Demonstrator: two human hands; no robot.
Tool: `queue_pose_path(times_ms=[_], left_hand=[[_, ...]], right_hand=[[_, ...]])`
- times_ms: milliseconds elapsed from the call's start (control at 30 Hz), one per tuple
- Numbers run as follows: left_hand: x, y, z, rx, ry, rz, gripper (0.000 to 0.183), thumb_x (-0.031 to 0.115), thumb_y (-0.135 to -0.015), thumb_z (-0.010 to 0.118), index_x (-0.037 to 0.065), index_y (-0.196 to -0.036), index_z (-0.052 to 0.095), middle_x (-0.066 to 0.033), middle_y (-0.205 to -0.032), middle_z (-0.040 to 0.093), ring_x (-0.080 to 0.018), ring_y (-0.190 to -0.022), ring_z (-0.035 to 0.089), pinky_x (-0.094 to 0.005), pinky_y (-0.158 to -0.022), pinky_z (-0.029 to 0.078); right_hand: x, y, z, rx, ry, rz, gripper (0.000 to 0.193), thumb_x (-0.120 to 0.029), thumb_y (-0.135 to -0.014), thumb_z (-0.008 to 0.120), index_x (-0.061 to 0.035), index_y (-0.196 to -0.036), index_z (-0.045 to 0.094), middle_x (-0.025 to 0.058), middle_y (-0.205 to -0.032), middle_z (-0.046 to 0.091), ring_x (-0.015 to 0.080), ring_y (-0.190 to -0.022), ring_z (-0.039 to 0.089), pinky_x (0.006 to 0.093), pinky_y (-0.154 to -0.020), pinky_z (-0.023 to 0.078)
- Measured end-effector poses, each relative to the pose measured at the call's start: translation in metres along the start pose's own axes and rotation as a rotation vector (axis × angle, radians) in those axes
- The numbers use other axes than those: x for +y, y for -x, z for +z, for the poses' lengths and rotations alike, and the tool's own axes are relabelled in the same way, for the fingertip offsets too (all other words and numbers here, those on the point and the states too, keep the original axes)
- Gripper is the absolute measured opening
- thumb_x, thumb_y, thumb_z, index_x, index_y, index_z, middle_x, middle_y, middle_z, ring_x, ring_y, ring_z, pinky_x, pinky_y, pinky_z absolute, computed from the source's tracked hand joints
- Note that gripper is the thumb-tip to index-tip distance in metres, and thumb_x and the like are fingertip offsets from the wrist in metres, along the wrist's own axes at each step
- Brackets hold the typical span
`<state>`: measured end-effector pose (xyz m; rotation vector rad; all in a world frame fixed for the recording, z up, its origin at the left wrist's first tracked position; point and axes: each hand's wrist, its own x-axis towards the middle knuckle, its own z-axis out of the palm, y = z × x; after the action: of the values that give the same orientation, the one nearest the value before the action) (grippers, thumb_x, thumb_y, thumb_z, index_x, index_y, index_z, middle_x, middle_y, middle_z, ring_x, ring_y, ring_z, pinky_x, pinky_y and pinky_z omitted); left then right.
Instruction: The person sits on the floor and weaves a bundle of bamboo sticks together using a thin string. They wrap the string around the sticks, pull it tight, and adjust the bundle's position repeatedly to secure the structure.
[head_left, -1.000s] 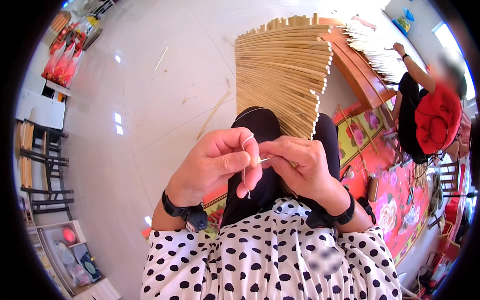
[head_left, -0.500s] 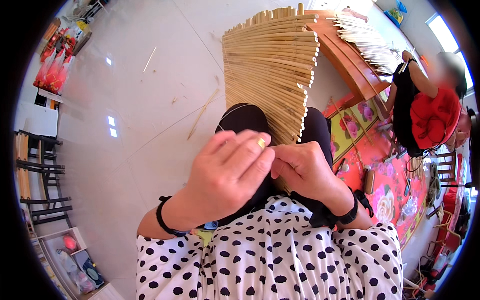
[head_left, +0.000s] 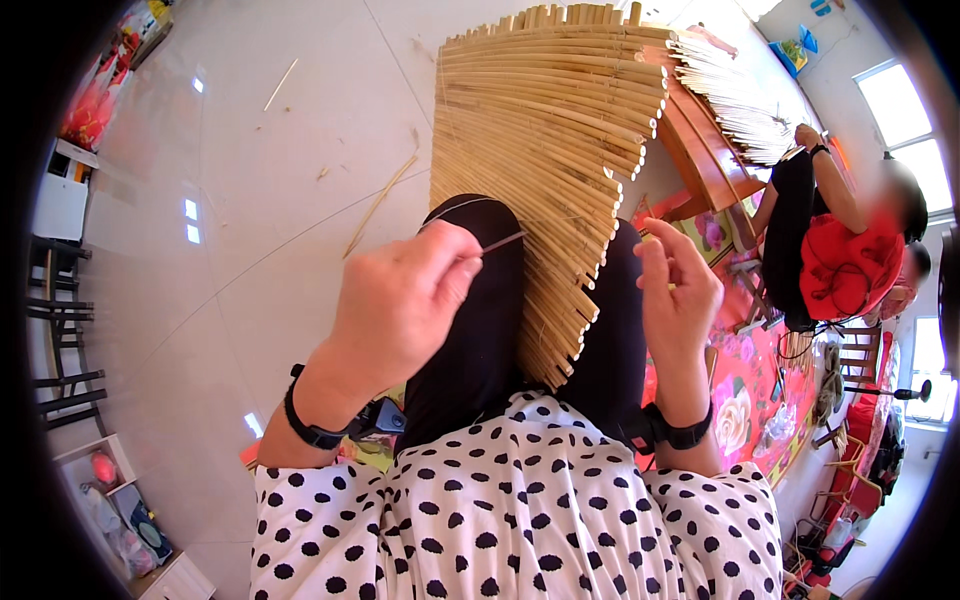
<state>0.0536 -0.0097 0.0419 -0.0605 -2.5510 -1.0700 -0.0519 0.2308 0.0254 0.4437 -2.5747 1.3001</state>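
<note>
My left hand (head_left: 405, 295) pinches a thin metal needle (head_left: 503, 242), its tip pointing right over the bamboo. A fine thread (head_left: 462, 203) loops over my left knee and seems to run right across the bamboo. My right hand (head_left: 682, 285) is raised above my right thigh with thumb and index finger close together, apparently on the thread, which is hardly visible there. Between my knees and away from me spreads a fan-shaped mat of bamboo sticks (head_left: 545, 125), its near end narrow against my lap. Pale cut ends line its uneven right edge.
The mat's far part reaches a wooden table (head_left: 700, 150) holding many thin pale sticks (head_left: 735, 95). Another person in red (head_left: 855, 255) sits at the right, near a floral mat (head_left: 735, 410). Stick scraps (head_left: 380, 205) lie on the tiled floor. Black-framed furniture (head_left: 62, 330) stands far left.
My hands have parted from where they met above my lap: the left drew back left with the needle, the right moved right and up. The view shifted, and more of the mat's near end shows.
</note>
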Motion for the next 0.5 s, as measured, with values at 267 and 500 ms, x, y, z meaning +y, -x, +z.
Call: queue_pose_path(times_ms=[267, 500], left_hand=[[-0.025, 0.001, -0.002, 0.236, 0.370, -0.051, 0.004, 0.002, -0.091, 0.062, 0.000, -0.091, 0.059, -0.0062, -0.080, 0.066, -0.0118, -0.066, 0.061, -0.0240, -0.062, 0.050], [-0.029, 0.005, -0.001, 0.245, 0.474, -0.078, 0.005, 0.003, -0.092, 0.061, -0.001, -0.090, 0.057, -0.0062, -0.081, 0.066, -0.0114, -0.068, 0.061, -0.0238, -0.064, 0.050]], right_hand=[[0.001, -0.012, 0.034, -0.078, 0.368, -0.207, 0.033, -0.030, -0.085, 0.068, 0.0000, -0.099, 0.065, 0.0141, -0.078, 0.064, 0.0345, -0.064, 0.062, 0.0405, -0.058, 0.049], [0.008, -0.003, 0.052, -0.036, 0.392, -0.262, 0.027, -0.023, -0.088, 0.063, 0.0043, -0.090, 0.060, 0.0197, -0.070, 0.058, 0.0404, -0.063, 0.058, 0.0446, -0.055, 0.046]])
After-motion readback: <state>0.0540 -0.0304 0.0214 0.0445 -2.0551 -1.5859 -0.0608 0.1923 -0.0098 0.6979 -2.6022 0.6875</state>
